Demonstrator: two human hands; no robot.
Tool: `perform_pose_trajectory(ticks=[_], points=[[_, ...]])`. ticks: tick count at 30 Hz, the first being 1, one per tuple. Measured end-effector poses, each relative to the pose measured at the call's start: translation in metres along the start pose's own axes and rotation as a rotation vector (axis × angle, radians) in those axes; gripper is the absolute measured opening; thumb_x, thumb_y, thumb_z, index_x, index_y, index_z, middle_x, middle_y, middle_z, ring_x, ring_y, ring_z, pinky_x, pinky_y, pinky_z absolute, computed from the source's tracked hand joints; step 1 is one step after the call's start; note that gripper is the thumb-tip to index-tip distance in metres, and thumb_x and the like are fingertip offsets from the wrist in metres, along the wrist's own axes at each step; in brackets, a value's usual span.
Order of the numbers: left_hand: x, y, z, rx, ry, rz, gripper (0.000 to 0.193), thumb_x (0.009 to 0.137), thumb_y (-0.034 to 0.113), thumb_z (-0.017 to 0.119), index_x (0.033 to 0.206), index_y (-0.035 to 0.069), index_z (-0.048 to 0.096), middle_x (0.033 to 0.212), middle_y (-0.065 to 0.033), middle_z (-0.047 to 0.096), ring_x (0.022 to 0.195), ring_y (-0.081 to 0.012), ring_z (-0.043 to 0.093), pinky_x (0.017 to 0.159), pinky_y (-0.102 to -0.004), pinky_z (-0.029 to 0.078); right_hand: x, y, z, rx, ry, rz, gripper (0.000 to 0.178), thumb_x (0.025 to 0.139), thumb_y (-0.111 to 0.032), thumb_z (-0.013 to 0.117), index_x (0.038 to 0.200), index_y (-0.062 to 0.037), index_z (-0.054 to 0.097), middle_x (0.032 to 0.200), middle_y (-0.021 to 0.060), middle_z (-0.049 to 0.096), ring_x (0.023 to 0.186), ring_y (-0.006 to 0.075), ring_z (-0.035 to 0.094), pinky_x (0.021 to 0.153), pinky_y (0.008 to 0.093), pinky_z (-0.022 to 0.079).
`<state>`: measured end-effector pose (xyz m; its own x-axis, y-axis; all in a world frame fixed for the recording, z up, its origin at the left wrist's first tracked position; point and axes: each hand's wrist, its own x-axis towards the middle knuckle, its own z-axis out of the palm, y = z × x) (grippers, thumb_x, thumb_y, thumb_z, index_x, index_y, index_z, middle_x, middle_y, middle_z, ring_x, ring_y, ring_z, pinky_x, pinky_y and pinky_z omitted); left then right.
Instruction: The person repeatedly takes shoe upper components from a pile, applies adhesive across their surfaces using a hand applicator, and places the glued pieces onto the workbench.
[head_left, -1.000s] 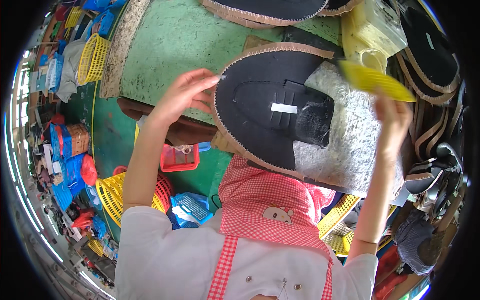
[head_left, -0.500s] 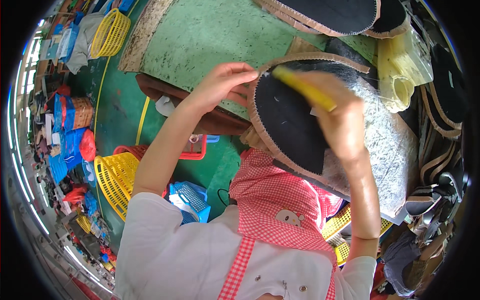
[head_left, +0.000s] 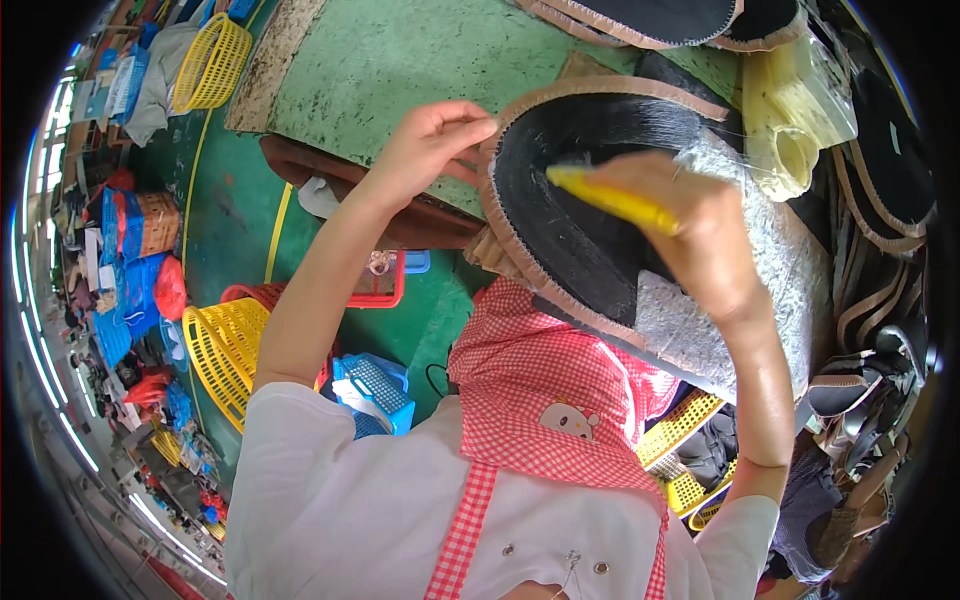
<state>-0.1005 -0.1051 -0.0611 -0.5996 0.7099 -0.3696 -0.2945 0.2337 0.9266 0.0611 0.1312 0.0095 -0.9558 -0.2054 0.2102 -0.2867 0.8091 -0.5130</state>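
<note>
A black, insole-shaped piece (head_left: 575, 245) with a stitched brown edging lies partly over a silvery, wrinkled, film-like sheet (head_left: 775, 280). At its upper left edge is my left hand (head_left: 436, 148), thumb and fingers pinched together on the brown rim. My right hand (head_left: 695, 225) grips a yellow brush (head_left: 615, 200) above the black surface; its bristle end is blurred. Shiny wet-looking streaks show on the black face, most of all near the top. A loose end of the brown edging sticks out at the upper right.
Similar black pieces (head_left: 670, 15) lie at the top, and more stand at the right (head_left: 890, 150) beside a yellowish clear plastic roll (head_left: 790, 150). The green worktop (head_left: 390, 75) is stained. Yellow baskets (head_left: 225, 350) and a blue basket (head_left: 375, 390) stand below on the floor.
My right hand and the brush have moved right and down across the piece. The black surface shows more shiny streaks. My left hand stays at the rim.
</note>
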Motion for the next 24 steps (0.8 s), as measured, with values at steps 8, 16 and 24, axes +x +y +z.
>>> perform_pose_trajectory(ticks=[8, 16, 24], points=[[0.031, 0.035, 0.006, 0.064, -0.139, 0.084, 0.04, 0.092, 0.019, 0.054, 0.129, 0.006, 0.051, 0.113, -0.0043, 0.062, 0.098, -0.0117, 0.059, 0.089, -0.0289, 0.046, -0.083, 0.036, -0.069, 0.388, 0.452, 0.557, 0.012, 0.087, -0.008, 0.065, 0.096, -0.001, 0.068, 0.077, 0.0077, 0.069, 0.062, 0.0121, 0.059, 0.058, 0.0261, 0.044], [0.091, 0.096, 0.069, 0.701, -0.508, -0.064, 0.035, 0.088, 0.014, 0.063, 0.12, 0.001, 0.057, 0.105, -0.0001, 0.061, 0.098, -0.0066, 0.052, 0.089, -0.0243, 0.042, -0.093, 0.11, -0.067, 0.513, 0.956, 0.681, 0.016, 0.087, -0.012, 0.065, 0.085, 0.0028, 0.06, 0.062, 0.0001, 0.052, 0.052, 0.0063, 0.043, 0.048, 0.024, 0.032], [0.024, 0.149, 0.06, 0.725, -0.388, 0.374, 0.021, 0.088, 0.01, 0.066, 0.105, 0.001, 0.059, 0.092, 0.0027, 0.057, 0.086, -0.0052, 0.053, 0.076, -0.0239, 0.046, -0.163, 0.096, -0.012, 1.006, 1.085, 0.742, 0.009, 0.09, -0.007, 0.061, 0.097, -0.0033, 0.057, 0.075, -0.0001, 0.056, 0.06, 0.0069, 0.045, 0.055, 0.0214, 0.033]])
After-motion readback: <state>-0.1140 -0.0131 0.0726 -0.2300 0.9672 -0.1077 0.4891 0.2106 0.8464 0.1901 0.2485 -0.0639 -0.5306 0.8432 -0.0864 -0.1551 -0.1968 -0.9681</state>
